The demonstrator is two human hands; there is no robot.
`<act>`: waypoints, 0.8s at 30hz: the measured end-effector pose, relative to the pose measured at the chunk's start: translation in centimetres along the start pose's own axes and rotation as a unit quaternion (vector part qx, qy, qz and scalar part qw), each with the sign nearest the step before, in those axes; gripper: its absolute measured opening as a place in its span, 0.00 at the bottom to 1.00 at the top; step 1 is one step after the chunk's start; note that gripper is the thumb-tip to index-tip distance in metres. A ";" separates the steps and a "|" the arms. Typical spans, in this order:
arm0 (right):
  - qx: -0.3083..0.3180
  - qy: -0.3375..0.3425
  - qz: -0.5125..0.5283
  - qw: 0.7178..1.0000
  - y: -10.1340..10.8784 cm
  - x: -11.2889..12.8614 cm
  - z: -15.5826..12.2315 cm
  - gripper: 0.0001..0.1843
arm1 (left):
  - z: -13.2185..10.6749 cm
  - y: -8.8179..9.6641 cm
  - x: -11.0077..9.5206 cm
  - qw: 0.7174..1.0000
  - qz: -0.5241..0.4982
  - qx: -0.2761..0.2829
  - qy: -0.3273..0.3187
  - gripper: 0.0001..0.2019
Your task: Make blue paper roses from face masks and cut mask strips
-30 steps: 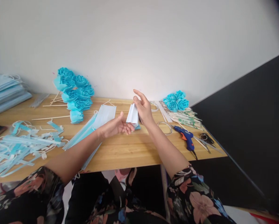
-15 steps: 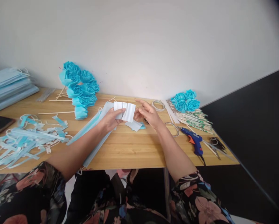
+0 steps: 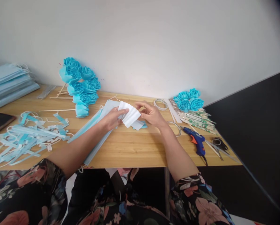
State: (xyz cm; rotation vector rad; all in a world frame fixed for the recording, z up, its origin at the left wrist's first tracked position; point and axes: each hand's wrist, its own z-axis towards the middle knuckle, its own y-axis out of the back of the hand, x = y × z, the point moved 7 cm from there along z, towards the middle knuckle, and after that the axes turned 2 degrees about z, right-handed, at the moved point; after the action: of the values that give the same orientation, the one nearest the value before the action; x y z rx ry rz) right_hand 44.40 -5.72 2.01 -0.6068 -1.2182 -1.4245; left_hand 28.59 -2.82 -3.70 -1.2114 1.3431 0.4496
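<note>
My left hand (image 3: 113, 119) is closed on a white pleated piece of mask fabric (image 3: 130, 117), thumb on top and fingers beneath. The piece is fanned out and tilted to the right. My right hand (image 3: 151, 114) is at the piece's right edge, fingers bent and apart; whether a fingertip touches the edge I cannot tell. Below the held piece lie cut white and blue fabric pieces (image 3: 138, 125), partly covered. Flat blue face masks (image 3: 95, 123) lie under and beside my left forearm.
Blue fabric roses (image 3: 80, 84) on sticks stand at the back left, more roses (image 3: 189, 100) at the back right by wrapped sticks (image 3: 198, 120). Tape rolls (image 3: 160, 104), a blue glue gun (image 3: 196, 140), scissors (image 3: 219, 143), a strap heap (image 3: 29, 136), a mask stack (image 3: 11, 82) and a phone (image 3: 0, 122) surround my hands.
The white piece has turned and its pleats have spread toward the lower right. My right hand's raised index finger has come down and bent near the piece's edge. The view has shifted slightly.
</note>
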 end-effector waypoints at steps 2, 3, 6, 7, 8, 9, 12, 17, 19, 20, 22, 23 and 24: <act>0.014 0.023 -0.010 1.000 -0.2 0.4 -0.1 0.24 | 0.0 0.1 0.0 1.000 -0.003 -0.003 0.001 0.18; 0.020 0.029 -0.014 0.999 -0.2 0.6 -0.1 0.22 | 0.0 0.1 0.0 1.000 -0.004 0.000 -0.001 0.19; 0.026 0.034 -0.030 0.999 -0.2 1.0 -0.1 0.08 | 0.1 -0.3 0.1 0.999 0.007 0.036 -0.007 0.19; 0.025 0.031 -0.037 0.999 -0.1 1.0 -0.1 0.05 | 0.1 -0.4 0.1 0.999 0.012 0.045 -0.009 0.19; 0.023 0.029 -0.041 0.998 0.0 1.1 -0.1 0.04 | 0.2 -0.3 0.1 0.999 0.016 0.044 -0.011 0.19; 0.021 0.026 -0.043 0.999 0.1 1.1 -0.1 0.04 | 0.3 -0.1 0.1 0.999 0.016 0.034 -0.015 0.19; 0.030 0.016 -0.045 0.998 0.5 1.0 -0.1 0.06 | 0.6 0.9 -0.2 0.999 0.014 -0.019 -0.042 0.18; 0.058 0.007 -0.063 0.996 0.5 0.9 -0.1 0.09 | 0.7 1.7 -0.7 0.994 0.034 -0.059 -0.081 0.21; 0.056 0.008 -0.062 0.996 0.4 1.0 -0.1 0.08 | 0.5 1.9 -1.0 0.990 0.063 -0.074 -0.103 0.20; 0.050 0.010 -0.061 0.997 0.3 1.1 -0.2 0.08 | 0.3 1.8 -1.1 0.987 0.084 -0.077 -0.114 0.19; 0.028 0.020 -0.065 0.997 0.2 1.4 -0.2 0.07 | 0.0 1.3 -1.3 0.981 0.130 -0.068 -0.129 0.18; 0.012 0.027 -0.070 0.997 0.2 1.4 -0.2 0.06 | -0.1 0.9 -1.4 0.978 0.153 -0.057 -0.132 0.18; -0.004 0.033 -0.076 0.997 0.2 1.5 -0.2 0.06 | -0.3 0.6 -1.4 0.975 0.173 -0.046 -0.133 0.18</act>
State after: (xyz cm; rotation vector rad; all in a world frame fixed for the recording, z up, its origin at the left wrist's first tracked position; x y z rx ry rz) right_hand 44.22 -6.44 3.35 -0.4770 -1.2287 -1.5652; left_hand 27.58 -2.33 -2.63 -0.9500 1.3109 0.8991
